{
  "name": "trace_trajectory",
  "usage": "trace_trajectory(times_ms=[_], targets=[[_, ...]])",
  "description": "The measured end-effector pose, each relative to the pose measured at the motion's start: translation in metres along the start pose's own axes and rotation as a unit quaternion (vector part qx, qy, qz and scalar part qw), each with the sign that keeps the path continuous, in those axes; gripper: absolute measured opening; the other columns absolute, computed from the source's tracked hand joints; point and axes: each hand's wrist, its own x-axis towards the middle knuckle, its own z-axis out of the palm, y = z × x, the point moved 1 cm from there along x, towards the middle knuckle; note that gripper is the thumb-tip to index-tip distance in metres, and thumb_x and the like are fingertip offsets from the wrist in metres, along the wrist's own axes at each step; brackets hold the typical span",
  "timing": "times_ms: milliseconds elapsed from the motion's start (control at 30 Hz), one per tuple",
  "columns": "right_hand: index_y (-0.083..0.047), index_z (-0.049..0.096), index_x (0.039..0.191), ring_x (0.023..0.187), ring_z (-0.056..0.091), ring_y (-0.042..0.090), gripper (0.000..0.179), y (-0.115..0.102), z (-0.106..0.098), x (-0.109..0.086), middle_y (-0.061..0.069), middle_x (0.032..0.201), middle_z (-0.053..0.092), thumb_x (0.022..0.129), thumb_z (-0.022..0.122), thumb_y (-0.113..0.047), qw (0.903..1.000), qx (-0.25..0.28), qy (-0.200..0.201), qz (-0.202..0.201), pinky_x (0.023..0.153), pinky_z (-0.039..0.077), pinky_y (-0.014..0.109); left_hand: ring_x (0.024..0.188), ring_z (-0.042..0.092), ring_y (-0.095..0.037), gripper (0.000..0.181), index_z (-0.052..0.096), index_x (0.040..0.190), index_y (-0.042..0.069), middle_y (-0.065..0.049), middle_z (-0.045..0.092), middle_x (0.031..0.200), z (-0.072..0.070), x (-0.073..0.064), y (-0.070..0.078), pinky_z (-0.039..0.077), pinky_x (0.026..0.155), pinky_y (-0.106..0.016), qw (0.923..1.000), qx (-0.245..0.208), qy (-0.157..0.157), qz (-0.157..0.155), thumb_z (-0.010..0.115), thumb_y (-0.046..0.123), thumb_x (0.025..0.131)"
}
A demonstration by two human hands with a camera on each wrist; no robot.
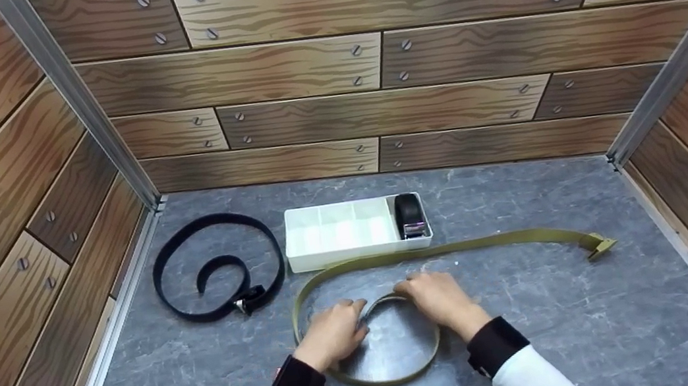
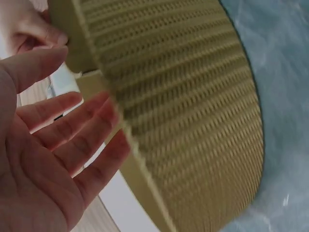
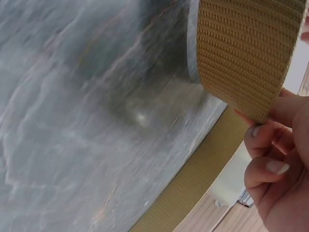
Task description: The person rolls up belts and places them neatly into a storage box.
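An olive-khaki webbing belt [image 1: 389, 383] stands on its edge in a loop. One length runs right, along the front of the white box, to its buckle [image 1: 601, 244]. My right hand [image 1: 439, 300] pinches the belt at the far side of the loop; in the right wrist view, thumb and fingers [image 3: 260, 133] hold the ribbed webbing [image 3: 246, 53] by its edge. At the loop's left side, my left hand [image 1: 334, 335] has its fingers fairly straight, and in the left wrist view the fingertips [image 2: 118, 140] reach the webbing [image 2: 188, 111] without curling round it.
Behind the belt stands a white divided box [image 1: 326, 258], with a rolled black belt [image 1: 409, 211] in its right compartment. To its left lies a loosely coiled black belt [image 1: 274, 245] with a metal buckle. Wood-patterned walls [image 1: 275, 72] enclose the grey marbled table [image 1: 587, 320].
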Motion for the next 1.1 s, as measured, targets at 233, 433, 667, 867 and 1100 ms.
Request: trace_trajectory(times_ms=[233, 433, 667, 867, 1100], targets=[[-0.022, 0.073, 0.096, 0.073, 0.065, 0.023, 0.016, -0.007, 0.006, 0.007, -0.001, 0.087, 0.068, 0.088, 0.061, -0.014, 0.9991, -0.019, 0.024, -0.028, 0.058, 0.051, 0.040, 0.076, 0.066, -0.025, 0.015, 0.062, 0.084, 0.006, -0.010, 0.066, 0.080, 0.015, 0.021, 0.003, 0.054, 0.068, -0.038, 0.9990, -0.041, 0.010, -0.014, 0.061, 0.015, 0.095], [-0.016, 0.068, 0.089, 0.070, 0.065, 0.025, 0.005, -0.004, 0.009, 0.007, 0.001, 0.084, 0.067, 0.089, 0.064, -0.013, 0.9990, -0.010, 0.037, -0.025, 0.054, 0.049, 0.040, 0.070, 0.068, -0.030, 0.015, 0.063, 0.074, 0.003, -0.014, 0.067, 0.076, 0.018, 0.032, 0.006, 0.054, 0.060, -0.040, 0.9966, -0.012, 0.051, -0.065, 0.059, 0.001, 0.089], [-0.010, 0.067, 0.114, 0.086, 0.067, 0.030, 0.027, 0.007, 0.002, -0.004, 0.009, 0.100, 0.070, 0.088, 0.072, -0.016, 0.9980, 0.046, 0.003, 0.043, 0.070, 0.053, 0.047, 0.068, 0.068, -0.032, 0.014, 0.064, 0.070, 0.001, -0.018, 0.067, 0.075, 0.014, 0.031, 0.003, 0.054, 0.058, -0.042, 0.9894, -0.022, 0.081, -0.119, 0.059, -0.005, 0.082], [-0.009, 0.062, 0.118, 0.084, 0.067, 0.033, 0.033, 0.013, -0.001, -0.010, 0.011, 0.098, 0.070, 0.088, 0.073, -0.019, 0.9949, 0.075, 0.015, 0.066, 0.069, 0.053, 0.049, 0.067, 0.067, -0.033, 0.013, 0.065, 0.070, 0.001, -0.019, 0.067, 0.075, 0.011, 0.029, -0.001, 0.054, 0.056, -0.042, 0.9836, -0.028, 0.095, -0.151, 0.060, -0.006, 0.079], [-0.003, 0.060, 0.117, 0.077, 0.065, 0.028, 0.030, 0.011, -0.003, -0.017, 0.007, 0.084, 0.065, 0.091, 0.068, -0.014, 0.9850, 0.145, -0.036, 0.087, 0.069, 0.053, 0.047, 0.065, 0.068, -0.032, 0.013, 0.065, 0.070, 0.004, -0.017, 0.069, 0.075, 0.008, 0.026, -0.004, 0.053, 0.054, -0.043, 0.9749, -0.015, 0.097, -0.200, 0.061, 0.000, 0.082]])
